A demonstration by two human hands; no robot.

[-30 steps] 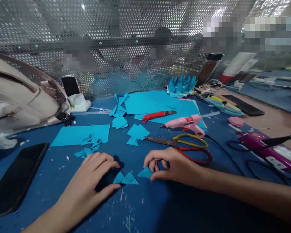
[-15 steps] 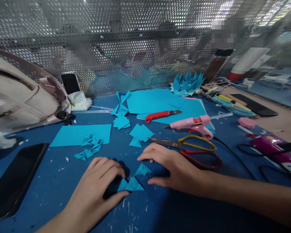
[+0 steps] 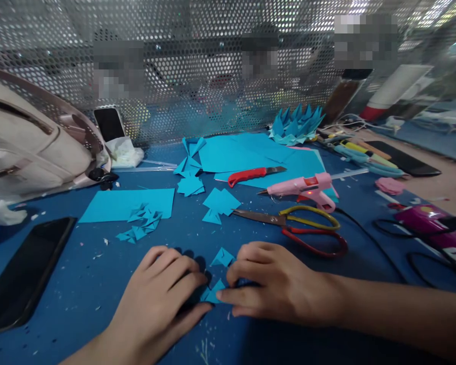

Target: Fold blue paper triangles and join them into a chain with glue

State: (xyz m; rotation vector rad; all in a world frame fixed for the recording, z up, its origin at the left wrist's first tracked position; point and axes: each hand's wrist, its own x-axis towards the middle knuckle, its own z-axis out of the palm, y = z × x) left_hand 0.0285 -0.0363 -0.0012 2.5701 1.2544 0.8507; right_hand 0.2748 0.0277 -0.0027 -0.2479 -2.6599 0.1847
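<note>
My left hand [image 3: 167, 291] is curled low over the table, its thumb and fingertips closed at the left end of a small folded blue paper triangle [image 3: 216, 293]. From the other side my right hand [image 3: 271, 281] presses a fingertip onto the same triangle, its fingers bent in together. Part of the paper between the hands is hidden by the fingers. Just above lies another folded paper triangle [image 3: 223, 257], close to my right knuckles. Several more folded blue pieces [image 3: 144, 221] rest farther left, partly on a blue paper sheet [image 3: 110, 204].
Scissors [image 3: 289, 221], a pink glue gun [image 3: 304, 188] and a red-handled knife [image 3: 253, 176] lie beyond my right hand. Cut blue squares [image 3: 222, 202] and larger sheets [image 3: 239, 149] sit behind. A spiky blue paper model [image 3: 296, 126] stands at the back. A phone [image 3: 25, 274] lies left.
My right hand has moved left and down, its spread fingers closing in onto the folded triangle. My left hand has shifted slightly right. The view has tilted a little.
</note>
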